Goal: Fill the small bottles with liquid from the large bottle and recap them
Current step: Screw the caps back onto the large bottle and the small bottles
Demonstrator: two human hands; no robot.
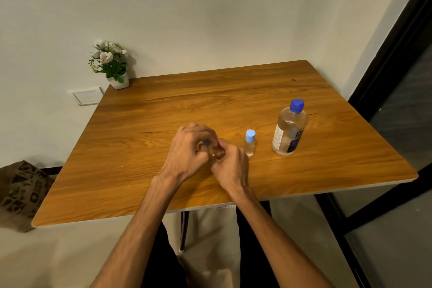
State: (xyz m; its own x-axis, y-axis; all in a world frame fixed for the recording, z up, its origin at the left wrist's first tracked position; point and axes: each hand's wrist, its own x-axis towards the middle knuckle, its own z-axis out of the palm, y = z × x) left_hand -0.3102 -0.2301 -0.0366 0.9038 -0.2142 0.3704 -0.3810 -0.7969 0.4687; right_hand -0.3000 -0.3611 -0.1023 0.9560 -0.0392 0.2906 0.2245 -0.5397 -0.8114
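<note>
From the head camera, both hands meet over the middle of the wooden desk (140,135). The left hand (187,152) curls its fingers over the top of a small bottle (213,152), where a bit of blue cap (206,142) peeks out between the fingertips. The right hand (230,166) grips the clear body of that same small bottle from the right side, so both hands are closed on it; whether its base touches the desk cannot be told, since the hands cover it.

Just to the right of the right hand stands a second small bottle (250,145), upright, with a light blue cap on and clear liquid inside. Further right, well apart from the hands, the large bottle (289,131) stands upright with its blue cap screwed on and a label on its side.

At the far left corner of the desk sits a small white pot of white flowers (108,63) against the wall. A patterned brown bag (21,194) lies left of the desk
</note>
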